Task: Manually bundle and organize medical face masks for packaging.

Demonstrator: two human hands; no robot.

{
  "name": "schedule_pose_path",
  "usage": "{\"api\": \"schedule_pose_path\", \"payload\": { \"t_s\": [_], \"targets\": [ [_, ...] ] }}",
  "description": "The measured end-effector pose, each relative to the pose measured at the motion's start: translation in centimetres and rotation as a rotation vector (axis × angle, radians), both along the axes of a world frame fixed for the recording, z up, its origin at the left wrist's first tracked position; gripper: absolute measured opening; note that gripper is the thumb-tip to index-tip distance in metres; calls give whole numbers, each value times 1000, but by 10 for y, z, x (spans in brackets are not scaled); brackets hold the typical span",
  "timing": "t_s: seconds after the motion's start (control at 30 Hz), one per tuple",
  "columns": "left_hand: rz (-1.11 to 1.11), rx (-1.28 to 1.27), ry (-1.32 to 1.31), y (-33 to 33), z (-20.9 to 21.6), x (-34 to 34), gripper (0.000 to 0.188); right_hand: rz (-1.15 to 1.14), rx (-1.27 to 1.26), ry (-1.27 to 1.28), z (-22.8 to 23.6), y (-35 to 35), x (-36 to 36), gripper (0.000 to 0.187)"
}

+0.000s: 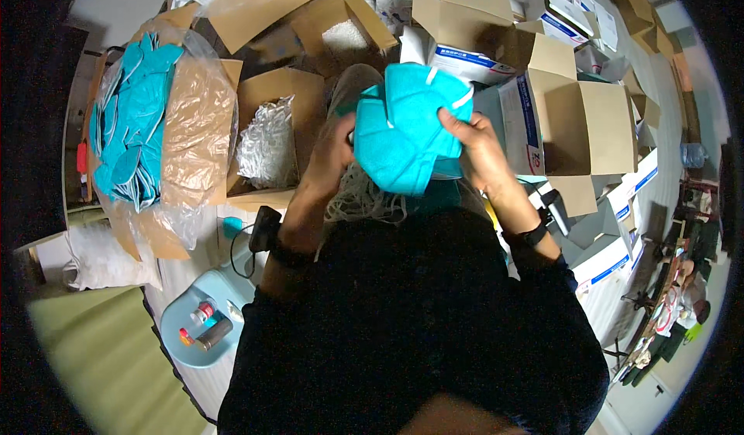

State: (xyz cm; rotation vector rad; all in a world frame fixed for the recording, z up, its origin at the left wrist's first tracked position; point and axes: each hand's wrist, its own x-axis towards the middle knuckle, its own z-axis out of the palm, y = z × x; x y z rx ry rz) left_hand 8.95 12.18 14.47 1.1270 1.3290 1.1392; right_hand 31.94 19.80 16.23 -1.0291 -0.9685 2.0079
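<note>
A bunch of teal cup-shaped face masks is held up in front of my body, between both hands. My right hand grips its right side, thumb on the front and the other fingers mostly behind. On the left edge my left hand is closed, its fingertips partly hidden by the masks. Loose white elastic straps lie on my lap under the bunch. To the left, a plastic-lined carton holds many more teal masks. Nearer stands a small carton with a heap of white straps.
An open cardboard box stands at the right, with white and blue printed boxes around it. A light blue basin with a bottle and small items sits at lower left. Clear plastic film hangs over the mask carton.
</note>
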Motion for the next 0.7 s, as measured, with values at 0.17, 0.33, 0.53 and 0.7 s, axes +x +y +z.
{"api": "schedule_pose_path", "payload": {
  "t_s": [0.17,0.33,0.53,0.7],
  "targets": [
    [109,-147,-76,-8,1,17,21,51,167,-127,-12,-13,-7,21],
    [-27,-35,-3,-6,-14,19,20,-43,380,-316,-34,-1,3,18],
    [-100,140,254,-6,-35,10,39,-254,602,-353,-50,12,14,14],
    [125,62,645,-16,-20,22,79,-186,-170,269,-28,24,20,22]
  ]
}}
